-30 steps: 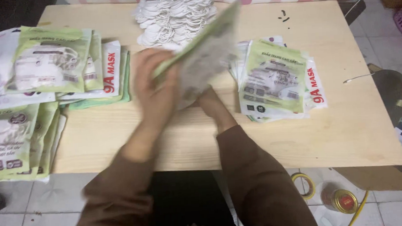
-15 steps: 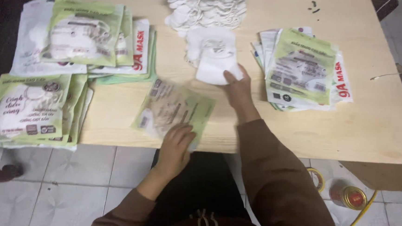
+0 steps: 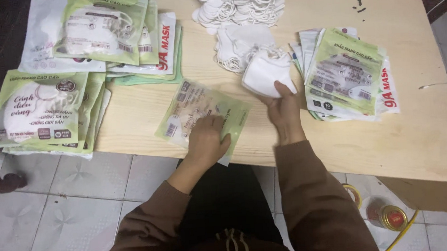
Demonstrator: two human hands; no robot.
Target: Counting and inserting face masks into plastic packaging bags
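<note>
My left hand [image 3: 207, 142] is flat on a green mask pouch [image 3: 201, 114] at the near edge of the table [image 3: 420, 134], fingers spread. My right hand [image 3: 285, 114] pinches a white face mask [image 3: 264, 74] beside the pouch stack [image 3: 347, 74].

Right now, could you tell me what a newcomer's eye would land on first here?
Mid-table, the right hand grips a white mask, while the left hand presses a green pouch flat at the near edge. Pouch stacks crowd the table's left, another stack lies right, and a mask pile sits at the far edge.
</note>
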